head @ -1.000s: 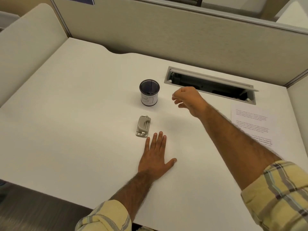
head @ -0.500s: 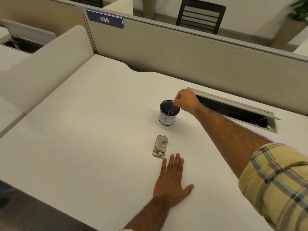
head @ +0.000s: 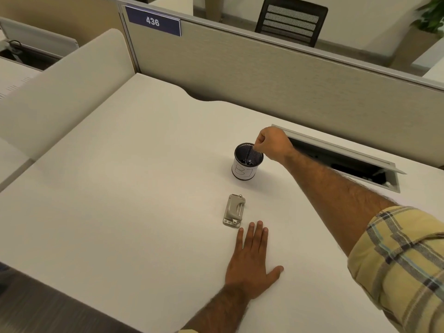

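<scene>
— Hands first: where are they?
— At centre right, the right hand (head: 271, 145) hovers over a black mesh cup (head: 246, 170), fingers curled, pinching a thin pin (head: 250, 153) that dips into the cup's mouth. At lower centre, the left hand (head: 252, 263) lies flat on the white desk (head: 120, 188), fingers straight.
— Anything between them?
— A small metal latch (head: 234, 211), just above the left fingertips, not touching.
</scene>
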### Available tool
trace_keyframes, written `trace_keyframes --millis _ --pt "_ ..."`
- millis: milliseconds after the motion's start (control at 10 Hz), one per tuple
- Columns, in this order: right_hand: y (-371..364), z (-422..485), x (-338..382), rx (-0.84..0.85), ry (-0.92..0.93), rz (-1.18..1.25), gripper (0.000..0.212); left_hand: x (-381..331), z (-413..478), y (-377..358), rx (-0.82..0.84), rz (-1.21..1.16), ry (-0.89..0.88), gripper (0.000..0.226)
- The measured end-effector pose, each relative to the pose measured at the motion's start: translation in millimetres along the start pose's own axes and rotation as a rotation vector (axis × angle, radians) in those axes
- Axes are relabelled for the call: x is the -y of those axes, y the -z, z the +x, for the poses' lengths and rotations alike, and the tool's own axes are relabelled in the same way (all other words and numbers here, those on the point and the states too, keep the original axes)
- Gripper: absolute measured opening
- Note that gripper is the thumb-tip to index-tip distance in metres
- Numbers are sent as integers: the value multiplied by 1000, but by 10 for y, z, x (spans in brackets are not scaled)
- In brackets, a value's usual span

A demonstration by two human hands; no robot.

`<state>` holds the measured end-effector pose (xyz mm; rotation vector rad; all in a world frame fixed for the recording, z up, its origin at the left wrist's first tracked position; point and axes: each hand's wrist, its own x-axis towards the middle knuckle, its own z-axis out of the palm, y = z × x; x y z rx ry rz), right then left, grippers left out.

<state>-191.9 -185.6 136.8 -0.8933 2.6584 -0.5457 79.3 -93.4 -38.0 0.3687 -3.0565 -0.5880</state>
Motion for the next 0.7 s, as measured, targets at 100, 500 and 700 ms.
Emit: trace_keyframes --millis 100,500,700 --pt "-2 -9 5 -15 2 17 12 -1 3 6 11 3 -3 94" --pt "-29 -29 -10 -46 45 105 29 -19 2 30 41 5 5 95" --pt "-72 -208 -260 -162 0 209 24 -10 -5 9 22 -29 15 95"
